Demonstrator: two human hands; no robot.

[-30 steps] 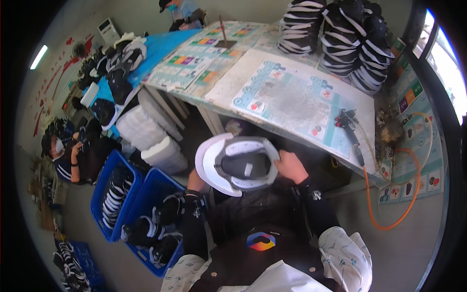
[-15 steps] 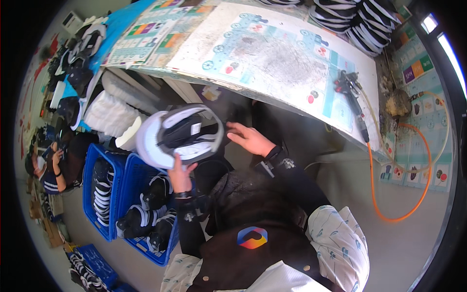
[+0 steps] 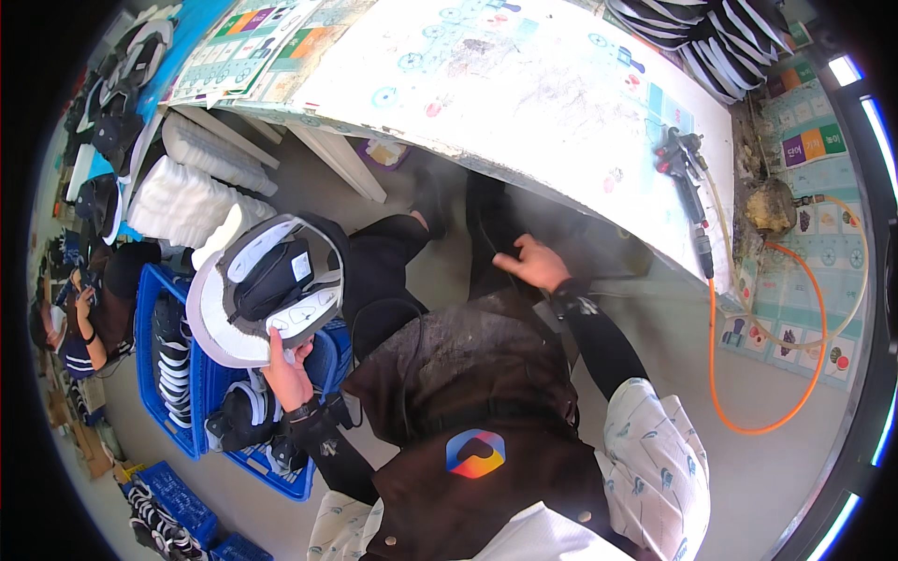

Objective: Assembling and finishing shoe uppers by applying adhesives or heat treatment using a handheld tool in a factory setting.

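Observation:
My left hand [image 3: 289, 374] grips a cap [image 3: 217, 304] by its lower edge, left of my lap and above the blue crates. The cap is tipped so its inside faces up: black lining with a small white tag, pale band and whitish brim. My thumb lies over the rim; the fingers behind it are partly hidden. My right hand [image 3: 538, 265] is apart from the cap, over my right thigh below the table edge. Its index finger is stretched out to the left, and nothing shows in it.
The worktable [image 3: 524, 103] carries a spray gun [image 3: 686, 178] with an orange hose [image 3: 718, 374] hanging over the edge. Stacked caps [image 3: 720, 56] stand at the far right. White moulded pads [image 3: 178, 201] and blue crates [image 3: 154, 411] of caps are at left, beyond them a person [image 3: 79, 327].
My left hand has carried the cap left and slightly down, away from my right hand. My right hand has moved a little to the right.

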